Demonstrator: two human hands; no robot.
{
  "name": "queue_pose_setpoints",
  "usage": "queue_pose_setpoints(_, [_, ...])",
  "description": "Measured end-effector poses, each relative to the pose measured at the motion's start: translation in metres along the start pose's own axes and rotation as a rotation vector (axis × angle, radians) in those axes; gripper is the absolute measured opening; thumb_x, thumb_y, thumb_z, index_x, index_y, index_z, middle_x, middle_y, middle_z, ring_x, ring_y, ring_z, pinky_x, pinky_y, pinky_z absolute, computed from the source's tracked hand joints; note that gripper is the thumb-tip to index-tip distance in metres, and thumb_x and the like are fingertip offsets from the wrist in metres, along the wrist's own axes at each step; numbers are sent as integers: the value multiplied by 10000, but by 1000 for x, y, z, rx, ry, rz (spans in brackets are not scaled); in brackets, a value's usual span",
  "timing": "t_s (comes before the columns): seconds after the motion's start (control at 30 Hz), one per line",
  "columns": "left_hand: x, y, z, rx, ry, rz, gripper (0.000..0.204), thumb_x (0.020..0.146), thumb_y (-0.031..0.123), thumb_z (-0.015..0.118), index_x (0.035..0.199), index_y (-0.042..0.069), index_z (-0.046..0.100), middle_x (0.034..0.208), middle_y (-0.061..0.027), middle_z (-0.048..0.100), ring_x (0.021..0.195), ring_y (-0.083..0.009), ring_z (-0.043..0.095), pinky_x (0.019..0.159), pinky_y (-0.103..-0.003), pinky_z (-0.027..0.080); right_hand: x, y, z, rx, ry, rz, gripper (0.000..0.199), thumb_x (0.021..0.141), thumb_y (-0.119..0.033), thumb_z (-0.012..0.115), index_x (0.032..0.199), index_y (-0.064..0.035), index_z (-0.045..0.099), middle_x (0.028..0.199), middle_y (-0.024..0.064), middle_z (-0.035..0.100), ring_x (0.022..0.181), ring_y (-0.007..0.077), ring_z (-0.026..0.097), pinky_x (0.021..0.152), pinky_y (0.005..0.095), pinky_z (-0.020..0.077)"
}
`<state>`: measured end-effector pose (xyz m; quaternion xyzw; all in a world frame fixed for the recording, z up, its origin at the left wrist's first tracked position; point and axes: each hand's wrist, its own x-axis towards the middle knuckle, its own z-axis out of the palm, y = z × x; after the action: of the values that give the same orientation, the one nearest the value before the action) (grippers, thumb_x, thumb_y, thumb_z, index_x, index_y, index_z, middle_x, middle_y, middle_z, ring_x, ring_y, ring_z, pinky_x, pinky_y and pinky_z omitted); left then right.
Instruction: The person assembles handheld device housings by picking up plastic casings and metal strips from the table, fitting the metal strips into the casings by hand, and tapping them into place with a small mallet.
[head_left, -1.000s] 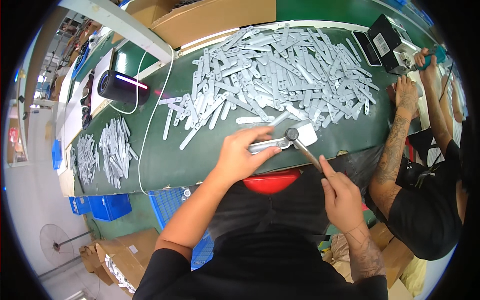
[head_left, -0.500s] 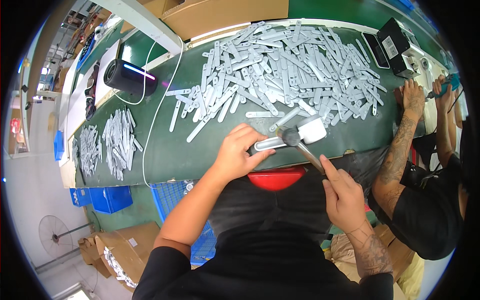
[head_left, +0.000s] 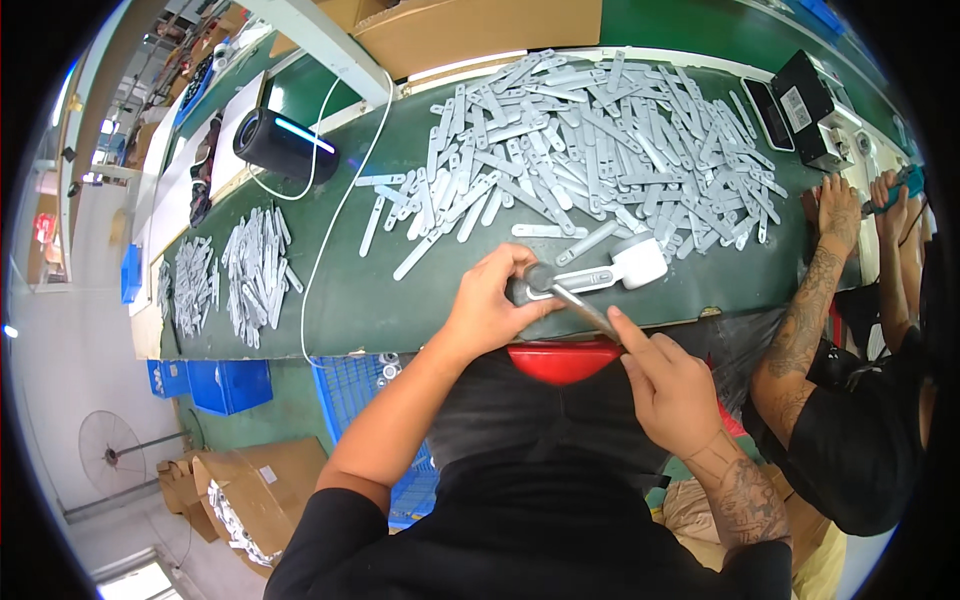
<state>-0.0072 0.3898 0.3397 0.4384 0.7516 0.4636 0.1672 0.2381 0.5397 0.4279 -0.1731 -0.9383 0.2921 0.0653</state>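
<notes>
At the near table edge my left hand grips one end of a grey handle piece. The other end of this handle joins a white, rounded-square head. In my right hand is a hammer with a metal shaft and a dark round head. The hammer head lies over the handle's left end, close to my left fingers and partly hiding that end; I cannot tell whether it touches. Beyond my hands spreads a large pile of loose grey handle pieces.
Smaller heaps of grey strips lie at the left on the green table. A black cylindrical speaker and white cable stand behind them. On the right, a co-worker's arm reaches over the table near a black boxy device. Below is a blue basket.
The hammer head has moved left along the handle, from beside the white head to the end near my left fingers. The whole view has shifted slightly.
</notes>
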Motion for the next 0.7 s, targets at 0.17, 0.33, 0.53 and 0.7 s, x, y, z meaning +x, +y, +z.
queue_pose_setpoints(0.17, [2,4,1,13,-8,13,573,751,199,1004,1217,81,692,1006,-75,758,962,-280,721,861,-403,584,-1,10,-13,143,-84,89,583,1033,-106,702,1602,-190,603,949,119,713,770,372,715,704,453,599])
queue_pose_setpoints(0.33, [11,17,6,147,11,276,530,788,204,974,1238,63,732,1005,-82,753,959,-309,697,857,-408,574,19,63,-23,153,385,189,381,1016,-136,763,1373,-16,709,1082,205,787,849,367,750,776,411,575])
queue_pose_setpoints(0.53, [0,35,-12,168,-5,320,332,884,150,883,1169,32,760,1012,-123,747,884,-340,673,792,-434,558,63,163,6,-182,664,121,225,986,-151,772,1172,-24,760,1016,219,779,890,421,775,791,444,610])
queue_pose_setpoints(0.7, [-101,31,-102,234,366,-208,328,1002,142,794,1272,-8,685,1063,-181,762,950,-301,748,843,-406,593,54,191,25,-213,706,80,207,983,-77,769,1181,-20,764,1042,185,782,896,358,775,790,396,604])
